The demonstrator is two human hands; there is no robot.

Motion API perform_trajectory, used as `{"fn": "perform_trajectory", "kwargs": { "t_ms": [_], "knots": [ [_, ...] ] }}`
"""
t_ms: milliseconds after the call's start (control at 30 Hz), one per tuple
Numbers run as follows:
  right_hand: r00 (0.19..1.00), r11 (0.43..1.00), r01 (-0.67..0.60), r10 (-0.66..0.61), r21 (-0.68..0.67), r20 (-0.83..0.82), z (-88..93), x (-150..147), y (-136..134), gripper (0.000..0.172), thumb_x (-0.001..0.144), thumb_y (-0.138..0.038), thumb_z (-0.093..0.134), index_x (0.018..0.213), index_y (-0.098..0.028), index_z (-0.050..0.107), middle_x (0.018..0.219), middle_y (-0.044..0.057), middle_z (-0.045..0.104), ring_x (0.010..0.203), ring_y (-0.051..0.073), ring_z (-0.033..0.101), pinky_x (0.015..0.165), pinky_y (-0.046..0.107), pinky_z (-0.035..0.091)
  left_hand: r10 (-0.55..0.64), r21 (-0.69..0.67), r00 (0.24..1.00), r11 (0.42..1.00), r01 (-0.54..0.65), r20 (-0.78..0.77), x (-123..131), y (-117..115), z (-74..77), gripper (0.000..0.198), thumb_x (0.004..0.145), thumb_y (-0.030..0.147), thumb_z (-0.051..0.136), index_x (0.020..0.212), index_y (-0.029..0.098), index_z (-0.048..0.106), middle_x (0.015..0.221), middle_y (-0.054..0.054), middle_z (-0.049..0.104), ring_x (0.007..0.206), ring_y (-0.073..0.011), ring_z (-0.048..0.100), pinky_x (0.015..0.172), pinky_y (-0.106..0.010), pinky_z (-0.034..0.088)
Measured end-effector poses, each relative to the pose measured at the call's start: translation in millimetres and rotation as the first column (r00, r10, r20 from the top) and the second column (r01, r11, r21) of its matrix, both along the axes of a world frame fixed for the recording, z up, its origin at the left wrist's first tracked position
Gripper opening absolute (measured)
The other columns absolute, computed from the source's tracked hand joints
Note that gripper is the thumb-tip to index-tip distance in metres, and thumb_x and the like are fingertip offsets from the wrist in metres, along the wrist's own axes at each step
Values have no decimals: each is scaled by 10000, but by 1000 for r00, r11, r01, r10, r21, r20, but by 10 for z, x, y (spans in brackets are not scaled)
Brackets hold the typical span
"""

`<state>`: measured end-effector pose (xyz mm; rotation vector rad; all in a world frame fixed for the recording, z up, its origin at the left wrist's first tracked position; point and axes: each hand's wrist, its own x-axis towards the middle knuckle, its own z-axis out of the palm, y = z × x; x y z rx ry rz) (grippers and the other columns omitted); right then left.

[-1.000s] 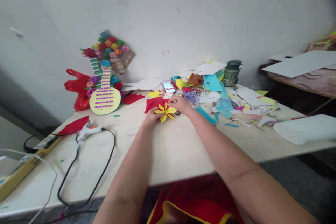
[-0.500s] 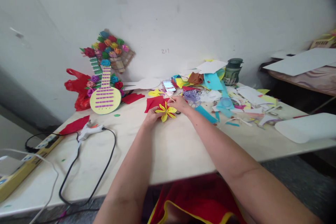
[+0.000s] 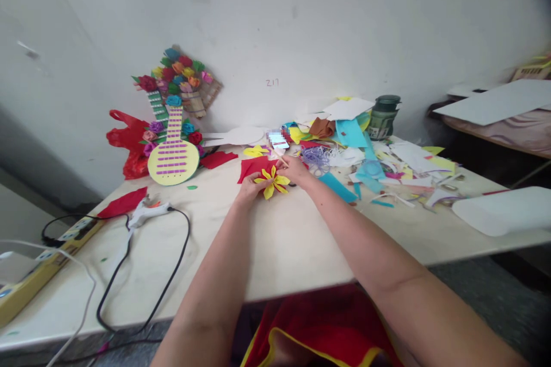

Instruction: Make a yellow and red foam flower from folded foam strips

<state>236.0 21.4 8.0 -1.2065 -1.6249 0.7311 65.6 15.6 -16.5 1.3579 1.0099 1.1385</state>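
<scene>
A yellow paper flower with pointed petals is held up over the table's middle. My left hand is closed, pinching a petal on its left side. My right hand is at the flower's upper right, fingers closed around a thin pale stick whose tip points up and left. Whether its fingertips also grip a petal is too small to tell. Just behind the flower lies a piece of red paper, partly covered by my hands. Yellow paper pieces rest farther back.
A white glue gun with a black cord lies left, near a power strip. Behind it stand a yellow paper guitar and a paper bouquet. Paper scraps, purple string and a green bottle fill the back right.
The stick in my right hand has tilted more upright, its tip rising. My fingers have shifted slightly at the flower, which stays in nearly the same place.
</scene>
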Motion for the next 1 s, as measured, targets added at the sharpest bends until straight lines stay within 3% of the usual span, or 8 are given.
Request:
{"fn": "perform_trajectory", "kwargs": {
  "t_ms": [167,367,667,1000],
  "knots": [
    [999,1000,11,-11,-9,32,24,-17,-24,104,567,-161,573,668,-169,551,665,-29,577,636,119,525,603,230,396,65,3,998,998,-65,14,13,8,1,355,434,299,786,719,150,638,649,-11,622,636,-172,588,600,-273,434],
    [986,996,83,-77,-40,150,62,-17,-54,124,591,-182,540,691,-173,612,664,-19,576,650,125,501,574,217,352,30,-1,997,1000,-30,66,19,18,-4,371,425,290,792,736,152,645,690,-16,637,672,-176,598,637,-281,447],
    [967,999,38,-44,31,253,111,-8,-101,113,639,-238,515,619,-161,595,616,-28,545,625,112,474,571,206,335,22,-34,998,999,-20,63,49,-23,23,363,461,303,799,755,150,650,724,-23,654,676,-179,613,652,-295,465],
    [941,974,221,-225,45,251,40,-28,-29,143,589,-186,585,724,-173,631,735,4,635,650,133,522,585,227,368,-49,-16,995,999,50,82,67,-32,10,346,483,311,799,748,145,649,717,-27,654,669,-175,614,657,-301,478]
  ]
}}
